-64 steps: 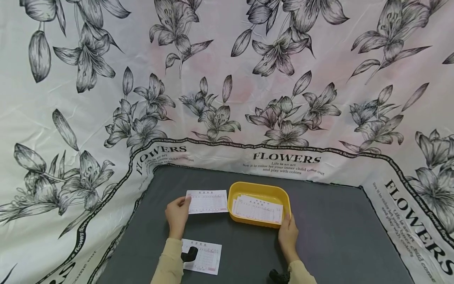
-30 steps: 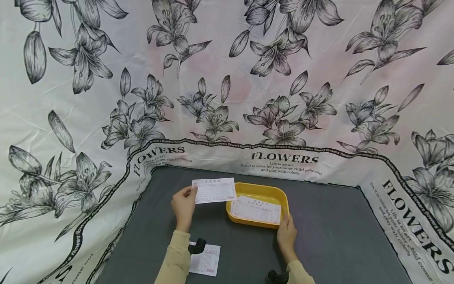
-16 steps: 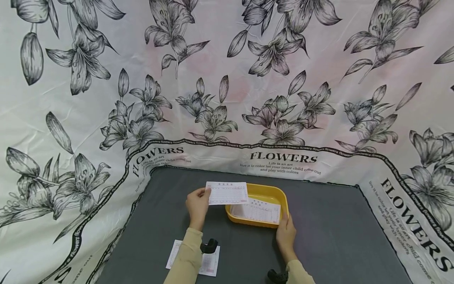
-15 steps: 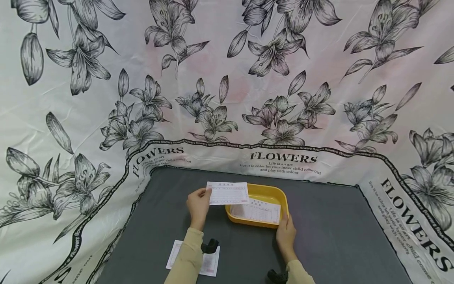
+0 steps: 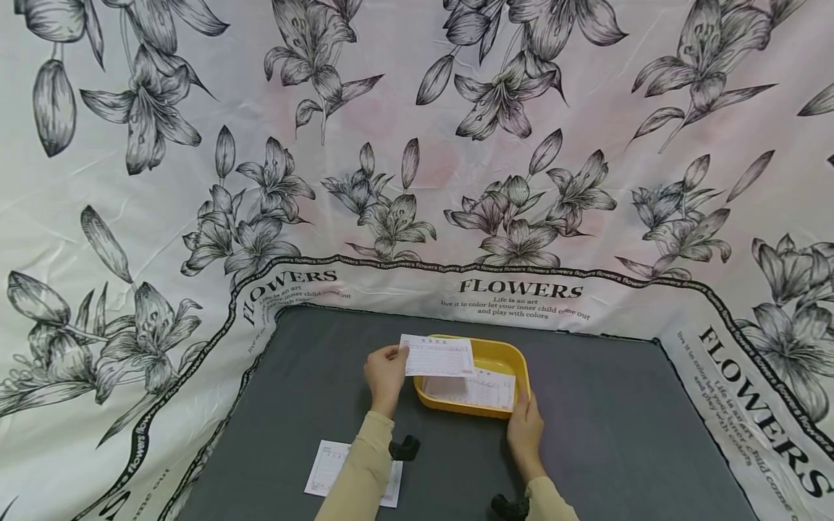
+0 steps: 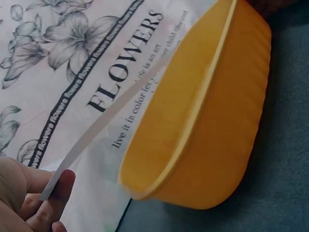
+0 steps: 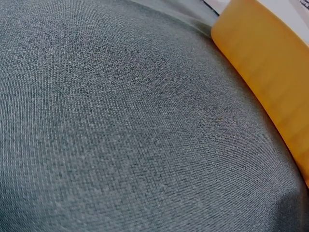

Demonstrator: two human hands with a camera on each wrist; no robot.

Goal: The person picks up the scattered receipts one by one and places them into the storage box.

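My left hand (image 5: 386, 376) pinches a printed paper form (image 5: 439, 356) at its left edge, thumb on top. The left wrist view shows this form (image 6: 104, 121) nearly edge-on, slightly bent, between thumb and fingers (image 6: 63, 186). It hangs above the left part of a yellow plastic basket (image 5: 502, 352), covering part of the rim. More printed forms (image 5: 491, 389) lie inside the basket. My right hand (image 5: 525, 430) grips the basket's right front corner. Only the basket's outer wall (image 7: 270, 67) shows in the right wrist view; that hand is out of its frame.
Other paper forms (image 5: 326, 470) lie on the dark grey tabletop (image 5: 625, 434) at the front left, partly hidden by my left sleeve (image 5: 358, 470). A white flower-printed cloth (image 5: 391, 195) rises behind and beside the table.
My left hand has moved right with its form, from beside the basket to over its left part. The right hand stays at the basket corner. More of the forms at front left now shows.
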